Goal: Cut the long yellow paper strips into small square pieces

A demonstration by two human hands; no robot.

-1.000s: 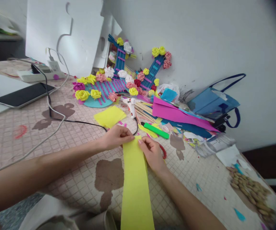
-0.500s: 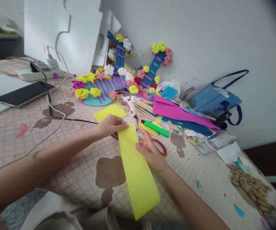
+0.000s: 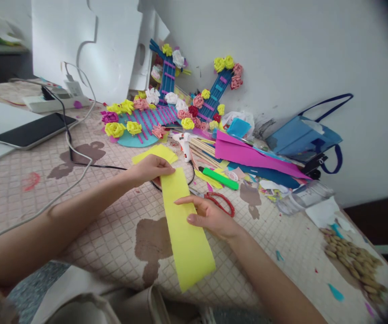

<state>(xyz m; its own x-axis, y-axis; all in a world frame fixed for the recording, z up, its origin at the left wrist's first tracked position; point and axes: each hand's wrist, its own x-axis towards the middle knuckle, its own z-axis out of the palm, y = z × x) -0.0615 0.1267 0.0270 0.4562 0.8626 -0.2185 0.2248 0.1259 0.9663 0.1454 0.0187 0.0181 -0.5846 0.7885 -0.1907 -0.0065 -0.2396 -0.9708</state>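
A long strip of yellow crepe paper (image 3: pixel 190 243) hangs toward me over the table's near side. My left hand (image 3: pixel 153 168) pinches its far end near the top left corner. Across the strip's middle lies my right hand (image 3: pixel 210 213), thumb and forefinger apart, fingertips over the paper. Just right of that hand are red-handled scissors (image 3: pixel 225 204), their blades partly hidden. More yellow paper (image 3: pixel 140 156) lies behind my left hand. A white glue gun (image 3: pixel 184 145) and a green utility knife (image 3: pixel 221 178) rest beyond the strip.
Guitar shapes decorated with paper flowers (image 3: pixel 140 123) stand at the back. Magenta paper (image 3: pixel 254 155), sticks (image 3: pixel 203 150) and a blue bag (image 3: pixel 301 135) are to the right, peanuts (image 3: pixel 352 265) nearer. At left, a tablet (image 3: pixel 33 130) lies near cables and a power strip (image 3: pixel 50 102).
My right hand has slid from the strip's top right edge down across its middle, with fingers spreading. The left hand and paper have shifted slightly left and away from me.
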